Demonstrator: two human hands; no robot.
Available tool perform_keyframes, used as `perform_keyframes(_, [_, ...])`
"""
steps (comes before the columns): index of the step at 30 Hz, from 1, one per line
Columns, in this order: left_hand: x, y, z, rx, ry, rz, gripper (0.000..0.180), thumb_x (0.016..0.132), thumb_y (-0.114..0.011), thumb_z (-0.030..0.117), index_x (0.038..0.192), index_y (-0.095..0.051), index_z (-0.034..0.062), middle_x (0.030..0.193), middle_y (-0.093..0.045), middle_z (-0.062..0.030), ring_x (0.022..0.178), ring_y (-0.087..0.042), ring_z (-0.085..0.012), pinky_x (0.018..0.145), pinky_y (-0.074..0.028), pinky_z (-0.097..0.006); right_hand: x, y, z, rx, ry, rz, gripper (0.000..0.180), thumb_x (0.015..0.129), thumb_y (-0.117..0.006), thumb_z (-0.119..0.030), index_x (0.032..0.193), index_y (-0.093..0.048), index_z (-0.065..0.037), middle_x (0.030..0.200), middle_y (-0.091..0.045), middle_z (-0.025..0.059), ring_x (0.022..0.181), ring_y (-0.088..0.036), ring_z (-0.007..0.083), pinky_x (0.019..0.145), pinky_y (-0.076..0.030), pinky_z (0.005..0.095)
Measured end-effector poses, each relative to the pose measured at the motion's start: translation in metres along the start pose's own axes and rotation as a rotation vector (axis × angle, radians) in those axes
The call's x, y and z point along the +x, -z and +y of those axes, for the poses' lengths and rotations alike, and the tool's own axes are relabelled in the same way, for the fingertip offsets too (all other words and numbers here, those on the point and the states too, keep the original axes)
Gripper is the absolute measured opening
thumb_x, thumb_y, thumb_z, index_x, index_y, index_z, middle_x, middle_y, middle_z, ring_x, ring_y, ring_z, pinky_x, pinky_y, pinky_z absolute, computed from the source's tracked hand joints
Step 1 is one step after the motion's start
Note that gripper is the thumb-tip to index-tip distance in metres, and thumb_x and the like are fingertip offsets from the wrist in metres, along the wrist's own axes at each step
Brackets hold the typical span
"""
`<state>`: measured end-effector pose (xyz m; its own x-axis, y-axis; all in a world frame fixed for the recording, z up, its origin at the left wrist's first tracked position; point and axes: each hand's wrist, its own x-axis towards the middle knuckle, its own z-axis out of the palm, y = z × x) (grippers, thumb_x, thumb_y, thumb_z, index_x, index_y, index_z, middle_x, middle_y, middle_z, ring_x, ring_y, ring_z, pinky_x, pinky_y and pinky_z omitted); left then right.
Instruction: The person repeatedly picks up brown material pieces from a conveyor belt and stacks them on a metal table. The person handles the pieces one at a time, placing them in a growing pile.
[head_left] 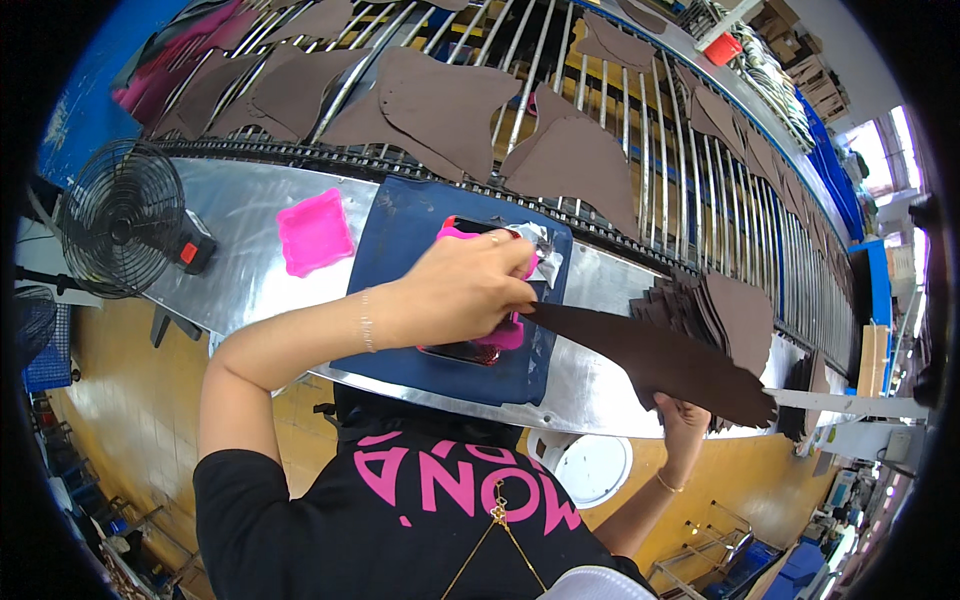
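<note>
A long dark brown leather-like piece [640, 350] stretches between my two hands, above the metal table [590, 375]. My left hand [475, 285] has its fingers closed at the narrow left tip of that piece. Under the same hand lies a dark, red-edged flat object [470, 352] with bright pink on it, mostly covered, on a blue mat [395, 240]. Crumpled silvery foil [545, 258] sits beside my fingers. My right hand [684, 420] grips the lower edge of the brown piece near its wide end. A fanned stack of brown pieces [735, 315] is just beyond it.
A rack of metal rods [650, 150] with a chain edge runs along the far side, bearing several brown pieces [430, 105]. At the left are a pink square sheet [315, 232] and a black fan [122, 220]. A round white stool [595, 470] stands below the table.
</note>
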<state>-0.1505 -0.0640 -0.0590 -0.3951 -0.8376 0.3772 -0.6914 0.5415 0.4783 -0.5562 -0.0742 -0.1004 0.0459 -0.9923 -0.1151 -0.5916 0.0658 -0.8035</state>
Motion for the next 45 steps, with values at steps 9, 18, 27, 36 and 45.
perform_keyframes(9, [0.145, 0.054, 0.002, 0.267, -0.413, 0.509, 0.008, 0.073, -0.064, 0.009, 0.065, -0.061, 0.0083, 0.084, -0.05, -0.008, 0.086, -0.053, -0.0276, 0.074, -0.044, -0.039, 0.034, 0.028, -0.058, 0.113, 0.454, 0.555, 0.024, 0.085, -0.068, -0.011, 0.105, -0.06, 0.0, 0.085, -0.062, 0.0017, 0.07, -0.053, 0.0074, 0.065, -0.044, 0.0231])
perform_keyframes(18, [0.226, 0.085, -0.006, 0.59, -0.619, 0.646, 0.043, 0.075, -0.067, 0.014, 0.116, -0.058, 0.0082, 0.127, -0.042, -0.0223, 0.117, -0.043, -0.0386, 0.097, -0.037, -0.049, 0.152, -0.101, -0.135, 0.234, 0.331, 0.125, 0.021, 0.095, -0.055, -0.016, 0.097, -0.054, 0.004, 0.064, -0.063, 0.008, 0.053, -0.063, 0.0131, 0.047, -0.048, 0.0229])
perform_keyframes(27, [0.108, 0.116, -0.055, 0.471, -0.225, 0.632, 0.037, 0.077, -0.071, 0.021, 0.113, -0.062, 0.0163, 0.119, -0.047, -0.0126, 0.107, -0.049, -0.0303, 0.091, -0.043, -0.039, 0.292, -0.227, -0.085, 0.915, -0.037, -0.156, 0.019, 0.096, -0.045, -0.006, 0.115, -0.046, -0.002, 0.098, -0.061, 0.012, 0.073, -0.067, 0.0239, 0.062, -0.057, 0.0325])
perform_keyframes(36, [-0.004, 0.086, -0.083, 0.191, 0.298, 0.372, 0.055, 0.08, -0.071, 0.021, 0.13, -0.049, 0.0173, 0.127, -0.038, -0.0154, 0.109, -0.047, -0.0306, 0.096, -0.041, -0.041, 0.28, -0.194, -0.084, 0.797, -0.063, -0.014, 0.041, 0.085, -0.07, -0.02, 0.107, -0.044, 0.001, 0.066, -0.062, 0.0098, 0.054, -0.062, 0.0163, 0.048, -0.052, 0.0241])
perform_keyframes(45, [-0.034, 0.057, -0.086, -0.044, 0.425, 0.318, 0.053, 0.081, -0.071, 0.018, 0.129, -0.05, 0.0151, 0.13, -0.037, -0.0143, 0.115, -0.046, -0.0307, 0.097, -0.041, -0.04, 0.055, 0.087, 0.024, -0.767, -0.147, 0.901, 0.059, 0.089, -0.056, -0.051, 0.115, -0.06, 0.001, 0.107, -0.064, 0.0176, 0.09, -0.061, 0.0342, 0.082, -0.047, 0.0401])
